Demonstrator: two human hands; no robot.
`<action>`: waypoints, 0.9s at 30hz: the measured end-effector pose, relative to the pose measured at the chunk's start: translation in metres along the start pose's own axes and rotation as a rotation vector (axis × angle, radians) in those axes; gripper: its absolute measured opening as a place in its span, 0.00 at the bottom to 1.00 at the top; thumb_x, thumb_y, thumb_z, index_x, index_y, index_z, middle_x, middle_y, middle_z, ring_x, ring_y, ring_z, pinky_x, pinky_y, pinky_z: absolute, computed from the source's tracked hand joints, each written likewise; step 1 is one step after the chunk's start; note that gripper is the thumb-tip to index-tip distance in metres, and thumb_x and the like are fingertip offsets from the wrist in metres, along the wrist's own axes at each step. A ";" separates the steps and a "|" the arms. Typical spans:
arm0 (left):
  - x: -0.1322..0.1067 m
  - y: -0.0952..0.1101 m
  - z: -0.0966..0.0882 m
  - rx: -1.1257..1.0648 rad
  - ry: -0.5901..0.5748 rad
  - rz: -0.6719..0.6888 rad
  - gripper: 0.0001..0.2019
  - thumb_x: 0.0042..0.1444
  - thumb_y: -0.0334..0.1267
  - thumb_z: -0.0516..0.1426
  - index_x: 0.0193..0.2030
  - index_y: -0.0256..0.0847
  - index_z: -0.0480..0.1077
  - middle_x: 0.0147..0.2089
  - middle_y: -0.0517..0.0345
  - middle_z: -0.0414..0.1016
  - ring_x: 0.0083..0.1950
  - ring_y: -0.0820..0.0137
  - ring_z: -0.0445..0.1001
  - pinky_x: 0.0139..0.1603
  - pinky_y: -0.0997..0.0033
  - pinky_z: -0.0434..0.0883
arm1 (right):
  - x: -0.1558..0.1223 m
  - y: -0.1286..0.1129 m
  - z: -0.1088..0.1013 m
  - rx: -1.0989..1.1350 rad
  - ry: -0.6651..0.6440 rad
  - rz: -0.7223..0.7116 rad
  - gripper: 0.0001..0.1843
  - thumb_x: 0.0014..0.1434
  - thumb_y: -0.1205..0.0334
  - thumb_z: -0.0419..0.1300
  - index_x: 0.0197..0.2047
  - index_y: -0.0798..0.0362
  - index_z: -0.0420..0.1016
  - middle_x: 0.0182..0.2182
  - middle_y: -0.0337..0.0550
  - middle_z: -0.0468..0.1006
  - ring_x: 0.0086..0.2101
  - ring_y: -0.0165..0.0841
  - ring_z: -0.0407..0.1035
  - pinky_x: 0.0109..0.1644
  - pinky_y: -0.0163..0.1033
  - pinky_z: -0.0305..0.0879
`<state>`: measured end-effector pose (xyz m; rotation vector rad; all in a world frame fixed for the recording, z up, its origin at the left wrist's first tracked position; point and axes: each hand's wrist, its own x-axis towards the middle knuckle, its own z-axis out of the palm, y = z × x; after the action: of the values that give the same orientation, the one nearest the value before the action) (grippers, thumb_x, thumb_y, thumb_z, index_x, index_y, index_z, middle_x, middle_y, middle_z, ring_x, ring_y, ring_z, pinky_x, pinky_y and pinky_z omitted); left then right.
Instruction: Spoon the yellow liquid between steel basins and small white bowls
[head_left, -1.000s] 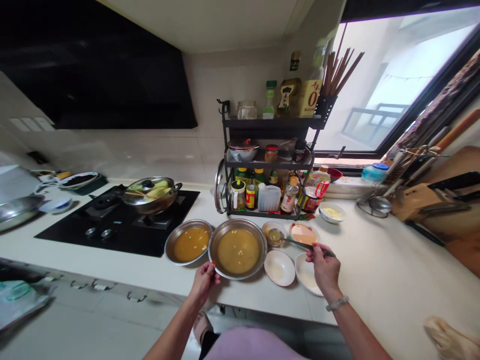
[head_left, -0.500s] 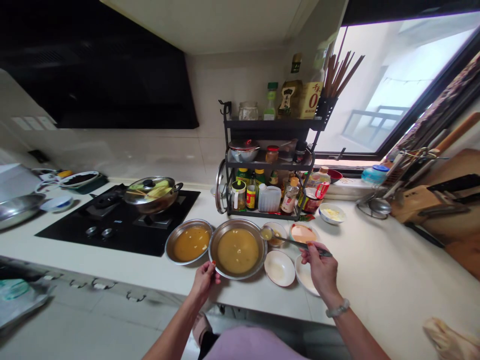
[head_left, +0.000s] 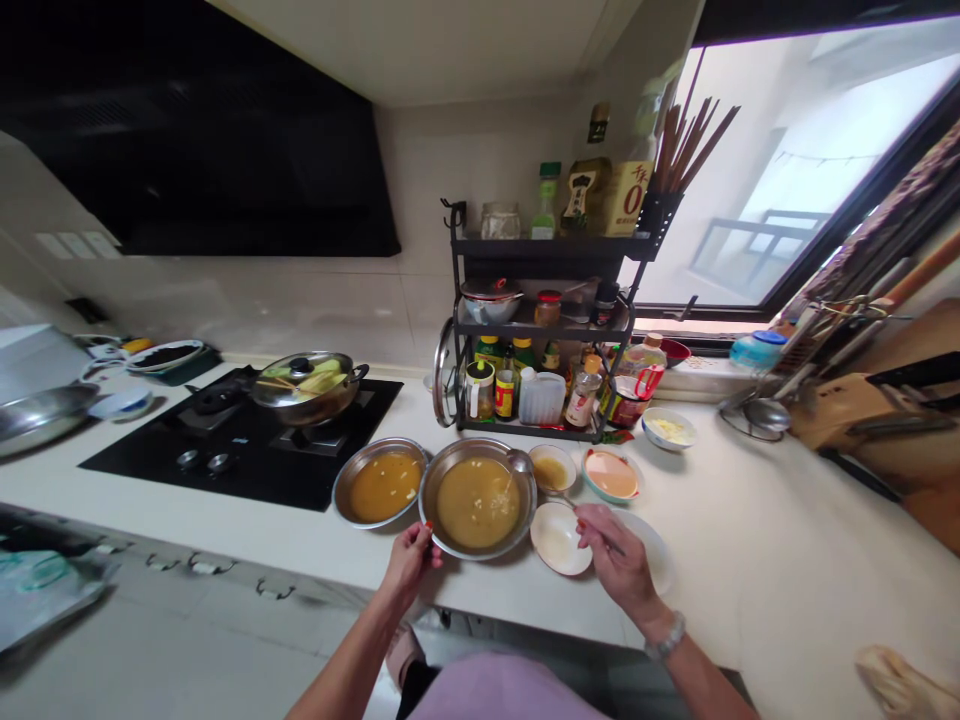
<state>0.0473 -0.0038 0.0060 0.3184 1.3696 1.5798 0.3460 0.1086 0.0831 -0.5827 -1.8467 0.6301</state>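
My left hand pinches the near-left rim of a large metal bowl, which holds cloudy yellowish liquid with pale bits. A long-handled metal spoon is in my right hand, its head tipped over the right rim of that bowl. A thin stream and ripples show in the liquid below the spoon. Right of the metal bowl stands a small bowl of yellowish-brown liquid. A white bowl with a little pale residue is beside my right hand, which partly covers a white dish.
A second metal bowl with orange-brown liquid touches the large one on the left. Behind stand a bowl of pinkish contents and a black spice rack. On the gas hob sits a lidded pan. A knife block is at right.
My right hand has moved down and left, and the spoon has gone from above the small bowl to the large bowl's rim and tipped. Ripples have appeared. My left hand stays put.
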 end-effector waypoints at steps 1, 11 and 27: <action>0.000 0.000 0.000 0.000 0.000 0.001 0.25 0.32 0.56 0.68 0.24 0.39 0.63 0.15 0.66 0.67 0.15 0.79 0.63 0.18 0.79 0.62 | 0.002 0.004 -0.003 -0.027 0.044 0.018 0.13 0.62 0.67 0.52 0.46 0.48 0.75 0.37 0.44 0.77 0.29 0.31 0.73 0.29 0.36 0.74; 0.000 0.000 0.000 0.039 0.011 0.001 0.25 0.32 0.56 0.67 0.24 0.39 0.63 0.14 0.66 0.66 0.15 0.78 0.62 0.18 0.78 0.61 | -0.003 0.049 -0.012 -0.147 0.131 0.380 0.18 0.60 0.48 0.53 0.40 0.53 0.74 0.27 0.44 0.77 0.21 0.32 0.70 0.28 0.39 0.71; 0.004 -0.006 -0.005 0.026 -0.003 0.006 0.24 0.34 0.55 0.67 0.25 0.39 0.63 0.15 0.66 0.67 0.15 0.79 0.63 0.18 0.79 0.60 | 0.012 0.041 -0.017 0.203 0.554 0.718 0.25 0.46 0.41 0.65 0.35 0.55 0.69 0.18 0.37 0.75 0.16 0.32 0.68 0.20 0.37 0.67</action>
<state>0.0447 -0.0044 -0.0019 0.3414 1.3891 1.5669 0.3617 0.1488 0.0692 -1.1641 -1.0158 0.9884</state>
